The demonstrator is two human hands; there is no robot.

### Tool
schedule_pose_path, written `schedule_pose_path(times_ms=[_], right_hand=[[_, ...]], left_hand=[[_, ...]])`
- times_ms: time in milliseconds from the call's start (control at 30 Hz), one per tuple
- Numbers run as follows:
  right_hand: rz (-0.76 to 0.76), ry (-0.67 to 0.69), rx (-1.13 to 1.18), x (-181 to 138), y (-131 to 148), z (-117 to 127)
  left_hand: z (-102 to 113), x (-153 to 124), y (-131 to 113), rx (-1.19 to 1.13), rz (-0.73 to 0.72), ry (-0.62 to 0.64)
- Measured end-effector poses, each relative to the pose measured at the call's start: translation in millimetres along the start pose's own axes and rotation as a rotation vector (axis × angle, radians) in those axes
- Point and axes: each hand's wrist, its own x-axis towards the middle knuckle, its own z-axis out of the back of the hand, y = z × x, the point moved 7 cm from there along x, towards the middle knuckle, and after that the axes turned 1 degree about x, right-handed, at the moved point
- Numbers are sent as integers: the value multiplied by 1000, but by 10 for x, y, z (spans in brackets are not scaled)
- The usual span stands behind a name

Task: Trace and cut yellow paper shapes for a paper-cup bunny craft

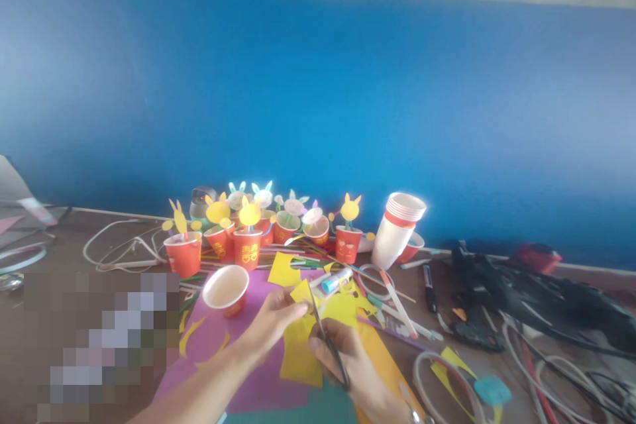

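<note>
My left hand (pixel 282 311) pinches a small piece of yellow paper (pixel 301 293) between thumb and fingers. Black-handled scissors (pixel 324 338) are in my right hand (pixel 342 351), their blades pointing up and away along the right edge of that piece. Whether the blades are parted I cannot tell. Under my hands lie a larger yellow sheet (pixel 301 361) and a purple sheet (pixel 253 371). An upright red paper cup (pixel 233 308) with a white inside stands left of my left hand. A glue stick (pixel 336 279) lies just beyond the scissors, among yellow offcuts (pixel 342 310).
Behind, several red cups (pixel 247 250) hold paper rabbit-like figures. A leaning stack of white cups (pixel 395 232) stands right of them. A marker (pixel 430 288), a black bag (pixel 541 291) and coiled cables (pixel 447 371) lie to the right. The blue panel (pixel 318 99) rises behind the table.
</note>
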Motion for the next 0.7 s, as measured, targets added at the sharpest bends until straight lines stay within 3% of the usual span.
schedule_pose_path(times_ms=[367, 600, 700], right_hand=[[-66, -39, -43, -5, -6, 12], [-46, -72, -54, 12, 32, 27], [-34, -57, -52, 17, 39, 8]], left_hand=[[23, 1, -6, 4, 16, 3], [96, 4, -6, 60, -46, -113], [92, 13, 15, 72, -50, -101]])
